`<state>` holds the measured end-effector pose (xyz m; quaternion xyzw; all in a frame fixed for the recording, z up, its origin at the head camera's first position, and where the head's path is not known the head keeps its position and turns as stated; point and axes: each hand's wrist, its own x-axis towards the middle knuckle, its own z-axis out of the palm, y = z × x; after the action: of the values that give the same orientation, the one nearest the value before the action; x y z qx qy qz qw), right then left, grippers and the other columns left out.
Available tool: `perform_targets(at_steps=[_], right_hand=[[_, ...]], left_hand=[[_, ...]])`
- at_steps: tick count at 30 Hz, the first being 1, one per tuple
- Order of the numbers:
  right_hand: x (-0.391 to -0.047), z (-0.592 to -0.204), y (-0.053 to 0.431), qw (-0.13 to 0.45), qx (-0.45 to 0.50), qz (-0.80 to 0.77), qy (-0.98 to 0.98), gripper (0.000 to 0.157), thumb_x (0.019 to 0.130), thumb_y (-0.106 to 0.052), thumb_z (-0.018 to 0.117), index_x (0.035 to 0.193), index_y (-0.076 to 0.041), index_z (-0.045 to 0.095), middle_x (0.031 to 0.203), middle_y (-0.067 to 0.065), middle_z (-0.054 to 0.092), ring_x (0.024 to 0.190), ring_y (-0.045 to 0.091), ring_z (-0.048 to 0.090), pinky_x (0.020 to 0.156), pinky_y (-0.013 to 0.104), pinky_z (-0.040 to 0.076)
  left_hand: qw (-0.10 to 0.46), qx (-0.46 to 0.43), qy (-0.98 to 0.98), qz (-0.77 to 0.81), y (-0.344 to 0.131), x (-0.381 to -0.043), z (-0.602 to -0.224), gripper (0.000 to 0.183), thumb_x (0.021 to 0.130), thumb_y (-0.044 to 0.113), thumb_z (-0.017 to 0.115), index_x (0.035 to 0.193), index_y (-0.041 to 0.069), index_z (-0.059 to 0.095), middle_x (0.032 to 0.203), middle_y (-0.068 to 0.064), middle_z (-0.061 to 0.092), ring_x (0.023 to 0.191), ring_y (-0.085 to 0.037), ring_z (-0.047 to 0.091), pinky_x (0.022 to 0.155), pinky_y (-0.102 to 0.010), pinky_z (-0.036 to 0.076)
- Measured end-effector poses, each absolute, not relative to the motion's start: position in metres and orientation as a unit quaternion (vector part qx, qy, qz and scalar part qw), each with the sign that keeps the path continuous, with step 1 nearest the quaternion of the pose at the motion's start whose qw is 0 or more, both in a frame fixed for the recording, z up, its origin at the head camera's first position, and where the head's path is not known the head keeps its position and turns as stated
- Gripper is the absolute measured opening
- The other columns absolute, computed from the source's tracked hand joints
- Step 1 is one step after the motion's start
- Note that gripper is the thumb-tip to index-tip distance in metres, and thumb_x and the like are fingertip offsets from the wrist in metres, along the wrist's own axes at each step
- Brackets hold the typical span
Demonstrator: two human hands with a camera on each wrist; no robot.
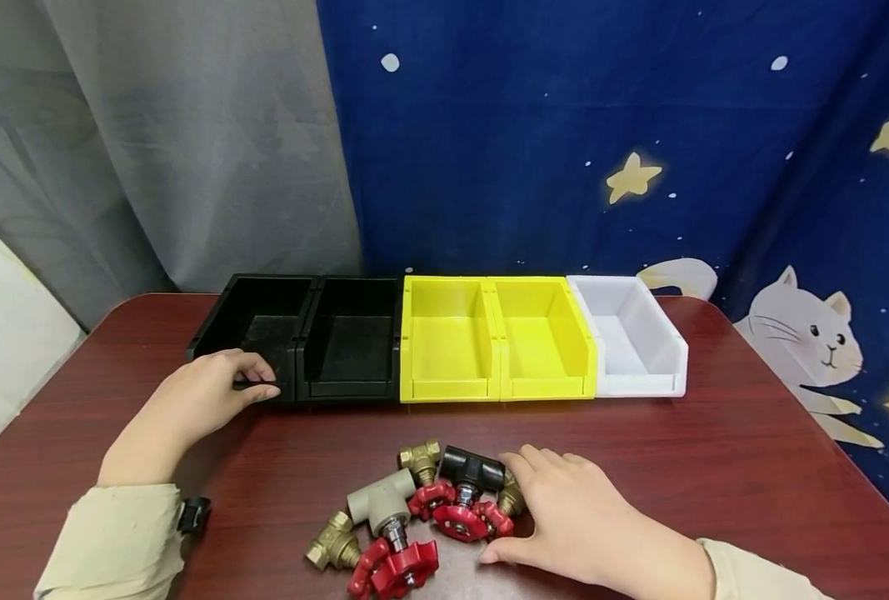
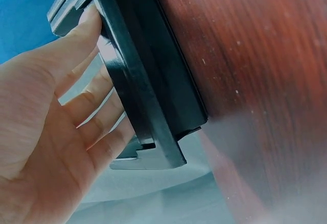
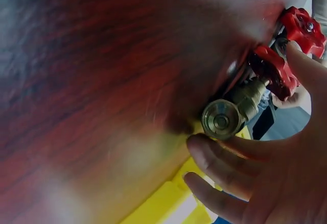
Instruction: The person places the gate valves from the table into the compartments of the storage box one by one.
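My left hand [image 1: 207, 392] pinches the front lip of the leftmost black bin [image 1: 273, 332]. In the left wrist view, the thumb lies on one side of that bin's wall [image 2: 138, 76] and the fingers on the other. On the table, my right hand [image 1: 575, 512] spreads thumb and fingers round the right end of a pile of valves with red handwheels. Its fingertips are right at a brass valve [image 3: 221, 119], with the thumb by a red handwheel [image 3: 304, 30]. Beside it in the pile lie a black valve [image 1: 472, 468], a grey valve [image 1: 380, 502] and two more brass valves [image 1: 332, 542].
Right of the leftmost bin, in one row, stand another black bin [image 1: 350, 333], two yellow bins [image 1: 450, 333] and a white bin [image 1: 627, 342]. Behind the reddish-brown table [image 1: 751, 467] hang a grey curtain [image 1: 212, 150] and a blue star-patterned curtain [image 1: 526, 142].
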<state>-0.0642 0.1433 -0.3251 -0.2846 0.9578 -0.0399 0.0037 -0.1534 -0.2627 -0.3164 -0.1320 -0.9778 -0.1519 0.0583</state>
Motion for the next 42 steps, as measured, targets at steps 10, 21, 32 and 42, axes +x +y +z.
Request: perform_targets(at_steps=[10,21,32,42], right_hand=[[-0.065,-0.331,0.136,0.009,-0.266,-0.062,0.962,0.094,0.066,-0.080,0.053,0.120,-0.003,0.057,0.099,0.001,0.053,0.088,0.016,0.056,0.069,0.040,0.050],[-0.070,-0.325,0.143,0.045,-0.252,-0.083,0.963,0.084,0.069,-0.062,0.069,0.126,-0.003,0.053,0.102,0.001,0.052,0.087,0.016,0.055,0.068,0.038,0.050],[-0.070,-0.319,0.156,0.018,-0.239,-0.080,0.968,0.074,0.065,-0.056,0.074,0.118,-0.007,0.059,0.101,-0.005,0.051,0.087,0.009,0.051,0.068,0.033,0.050],[-0.074,-0.298,0.173,-0.007,-0.230,-0.071,0.971,0.069,0.064,-0.054,0.078,0.116,-0.012,0.060,0.103,-0.007,0.051,0.086,0.006,0.048,0.071,0.029,0.051]], left_hand=[[0.060,-0.136,-0.978,-0.149,-0.262,-0.154,-0.316,0.014,0.080,0.027,0.073,0.088,0.018,0.066,0.085,0.001,0.061,0.079,-0.019,0.058,0.068,-0.044,0.046],[0.050,-0.132,-0.979,-0.149,-0.261,-0.154,-0.314,0.014,0.081,0.027,0.072,0.090,0.018,0.066,0.086,0.000,0.061,0.080,-0.020,0.058,0.069,-0.044,0.046],[0.051,-0.132,-0.979,-0.149,-0.259,-0.154,-0.313,0.014,0.081,0.028,0.072,0.089,0.018,0.066,0.085,0.001,0.060,0.079,-0.019,0.058,0.068,-0.043,0.046],[0.052,-0.128,-0.979,-0.150,-0.260,-0.154,-0.315,0.015,0.081,0.028,0.072,0.089,0.017,0.066,0.085,0.000,0.061,0.080,-0.020,0.058,0.069,-0.044,0.045]])
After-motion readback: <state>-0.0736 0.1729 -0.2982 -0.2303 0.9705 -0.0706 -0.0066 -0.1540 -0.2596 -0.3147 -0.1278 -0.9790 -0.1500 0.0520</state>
